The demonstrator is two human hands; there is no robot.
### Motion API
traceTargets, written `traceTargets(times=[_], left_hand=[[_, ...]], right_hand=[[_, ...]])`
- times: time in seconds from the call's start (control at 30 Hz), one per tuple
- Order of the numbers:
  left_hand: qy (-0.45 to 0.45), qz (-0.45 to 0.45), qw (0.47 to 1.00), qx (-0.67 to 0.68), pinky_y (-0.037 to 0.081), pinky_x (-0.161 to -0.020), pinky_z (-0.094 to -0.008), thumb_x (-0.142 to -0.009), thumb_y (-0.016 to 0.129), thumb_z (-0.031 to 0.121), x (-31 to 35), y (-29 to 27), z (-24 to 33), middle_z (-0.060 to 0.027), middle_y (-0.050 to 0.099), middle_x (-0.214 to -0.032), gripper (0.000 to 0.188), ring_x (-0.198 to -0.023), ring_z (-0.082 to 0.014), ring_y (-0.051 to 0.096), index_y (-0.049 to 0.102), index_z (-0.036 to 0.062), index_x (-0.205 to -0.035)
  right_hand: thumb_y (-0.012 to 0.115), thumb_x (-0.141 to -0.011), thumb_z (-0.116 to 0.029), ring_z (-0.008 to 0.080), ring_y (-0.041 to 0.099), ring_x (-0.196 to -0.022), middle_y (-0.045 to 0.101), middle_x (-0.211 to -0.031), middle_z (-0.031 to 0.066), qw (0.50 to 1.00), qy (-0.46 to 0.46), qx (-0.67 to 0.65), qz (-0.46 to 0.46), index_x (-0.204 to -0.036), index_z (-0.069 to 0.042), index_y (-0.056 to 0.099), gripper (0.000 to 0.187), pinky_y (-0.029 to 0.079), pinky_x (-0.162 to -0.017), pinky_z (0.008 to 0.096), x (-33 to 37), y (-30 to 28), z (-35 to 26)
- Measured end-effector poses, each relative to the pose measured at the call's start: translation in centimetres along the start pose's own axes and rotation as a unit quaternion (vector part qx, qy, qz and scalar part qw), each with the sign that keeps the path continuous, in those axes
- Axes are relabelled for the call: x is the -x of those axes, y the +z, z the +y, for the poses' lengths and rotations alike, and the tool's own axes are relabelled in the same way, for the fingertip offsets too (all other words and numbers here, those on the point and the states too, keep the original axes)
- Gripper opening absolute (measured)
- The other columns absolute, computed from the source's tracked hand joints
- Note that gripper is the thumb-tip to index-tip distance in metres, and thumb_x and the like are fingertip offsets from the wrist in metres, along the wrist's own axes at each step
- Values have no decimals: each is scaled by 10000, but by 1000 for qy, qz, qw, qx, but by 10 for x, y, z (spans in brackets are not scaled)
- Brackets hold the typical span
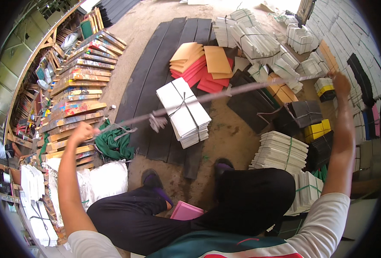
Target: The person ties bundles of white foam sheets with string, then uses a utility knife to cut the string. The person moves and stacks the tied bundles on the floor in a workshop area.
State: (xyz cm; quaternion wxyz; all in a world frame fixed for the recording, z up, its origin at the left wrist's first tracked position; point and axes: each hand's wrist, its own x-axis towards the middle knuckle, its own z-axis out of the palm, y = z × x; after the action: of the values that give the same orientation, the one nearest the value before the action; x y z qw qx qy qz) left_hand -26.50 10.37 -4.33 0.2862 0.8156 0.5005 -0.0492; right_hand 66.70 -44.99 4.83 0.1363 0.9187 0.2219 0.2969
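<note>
Both the left grip (83,132) and right grip (342,84) were clenched on a pale strip (216,94), stretched between them; a knotted bunch (157,122) on it was pretty blurry, and the individual fingers were tough to make out; in view, the strip crossed a tied white stack (179,121) on long dark sheets (141,92), hiding a sliver of it; dark trousers (255,191) covered part of a pink block (185,210) lol.

strip (250,87): pale mauve | bundle (179,118): white | tie (193,120): black | cloth (114,144): green
</note>
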Motion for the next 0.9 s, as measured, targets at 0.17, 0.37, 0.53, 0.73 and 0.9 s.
traceTargets(times=[0.17,0.37,0.53,0.73,0.9], left_hand=[[63,-98,952,-282,516,-649,-479,-737,755,729,-16,113,-15,-176,683,-690,684,-681,-364,675,721,48,-683],[15,-68,946,-317,536,-923,-475,-855,688,664,-52,192,30,-209,732,-1090,631,-1070,-385,686,782,63,-1025],[-16,3,993,118,449,-1076,-451,-1012,462,677,-111,253,73,-256,583,-1429,792,-1275,-408,584,627,-13,-1366],[-208,-142,750,611,188,-1187,-675,-732,232,1044,-154,360,136,-178,209,-1703,1338,-1558,-401,192,184,73,-1652],[-55,-179,595,782,291,-1217,-524,-820,154,980,-166,385,181,-156,360,-1646,1213,-1504,-353,358,281,86,-1631]], right_hand=[[703,-938,-448,313,737,-938,749,-956,98,994,-87,57,-42,-1010,-108,724,348,589,-781,446,66,111,-63],[774,-853,-413,251,634,-1181,730,-1101,53,987,-98,75,-105,-1020,-169,749,297,546,-901,453,102,127,-149],[739,-877,-507,382,609,-1166,705,-1100,149,956,-200,-205,-62,-1028,-74,741,458,494,-948,492,104,65,-280],[396,-850,-923,444,195,-1552,299,-1650,253,574,-106,-517,-626,-1648,-107,229,1153,262,-1188,634,157,-7,-494],[374,-959,-787,342,385,-1453,428,-1576,201,229,-5,-685,-691,-1623,-94,284,964,363,-1163,499,257,34,-583]])
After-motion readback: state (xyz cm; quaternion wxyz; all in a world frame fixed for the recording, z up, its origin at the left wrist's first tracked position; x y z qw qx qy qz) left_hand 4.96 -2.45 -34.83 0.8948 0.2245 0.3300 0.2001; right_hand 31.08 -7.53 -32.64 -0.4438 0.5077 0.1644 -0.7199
